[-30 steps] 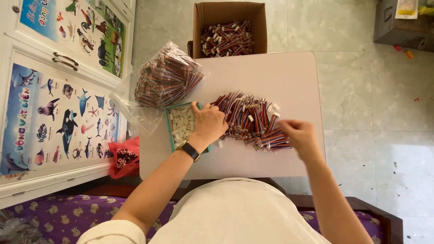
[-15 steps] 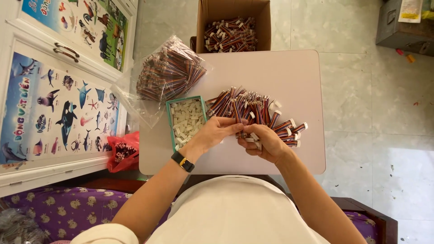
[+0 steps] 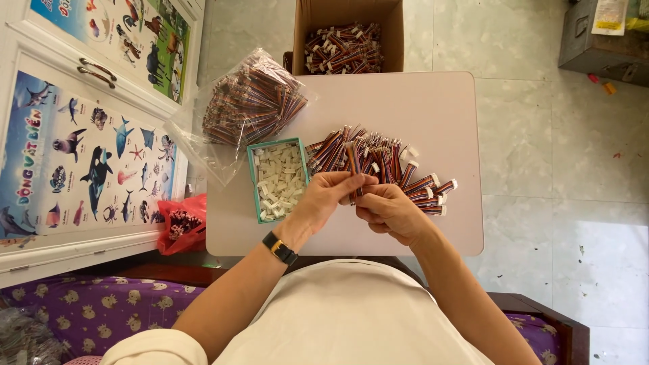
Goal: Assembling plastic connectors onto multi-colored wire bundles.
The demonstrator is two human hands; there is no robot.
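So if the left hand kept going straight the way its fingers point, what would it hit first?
Probably the spread pile of multicoloured ribbon-cable pieces on the white table, right beyond the left hand; height above them is unclear.

- The table (image 3: 433, 101) is bare at the far right part.
- The tray (image 3: 253, 181), the bag (image 3: 247, 105) and the wires (image 3: 378, 159) crowd the left and middle.

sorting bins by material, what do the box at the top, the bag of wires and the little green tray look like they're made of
Box: looks like plain brown cardboard, matte, with folded flaps. Bag: thin clear plastic film, glossy and wrinkled, with the coloured wires showing through. Green tray: probably thin plastic or coated card; its straight teal rim leaves that open. It holds small white connector pieces, seemingly moulded plastic.
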